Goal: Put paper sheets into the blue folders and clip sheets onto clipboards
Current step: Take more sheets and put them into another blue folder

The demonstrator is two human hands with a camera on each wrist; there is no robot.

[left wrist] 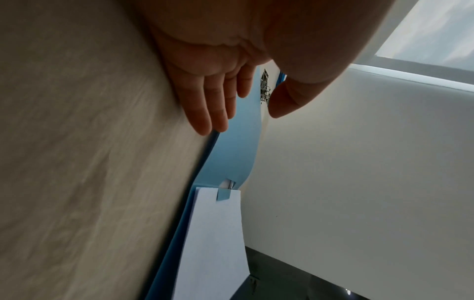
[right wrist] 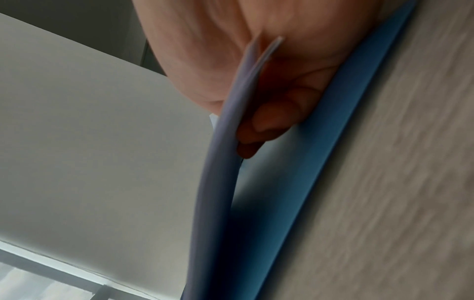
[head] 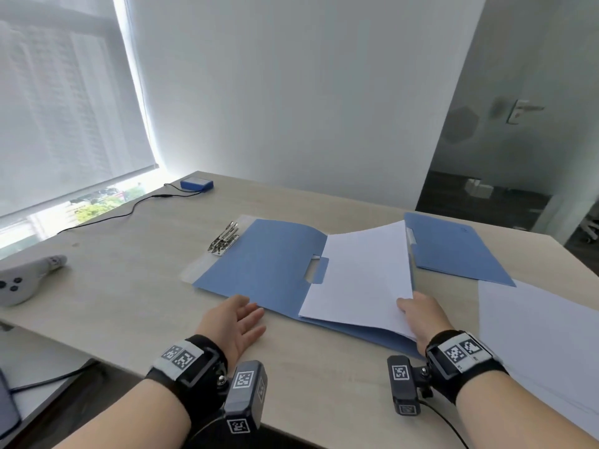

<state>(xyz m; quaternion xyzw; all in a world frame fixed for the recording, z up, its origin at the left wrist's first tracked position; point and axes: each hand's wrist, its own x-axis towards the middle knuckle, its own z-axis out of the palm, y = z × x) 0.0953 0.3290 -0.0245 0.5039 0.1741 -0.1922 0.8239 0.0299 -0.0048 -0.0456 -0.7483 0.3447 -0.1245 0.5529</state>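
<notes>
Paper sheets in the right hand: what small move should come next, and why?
Probably lower the paper sheets flat and slide them left under the tab of the open folder. The right hand pinches their near right corner, lifted off the folder, with the far edge riding over the tab. The left hand lies open beside the folder, free to steady it.

Blue folder [head: 259, 264], white sheets [head: 359, 273]

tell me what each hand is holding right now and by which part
The right hand pinches the white paper sheets at their near right corner, thumb on top. The left hand holds nothing, lying open beside the blue folder.
</notes>
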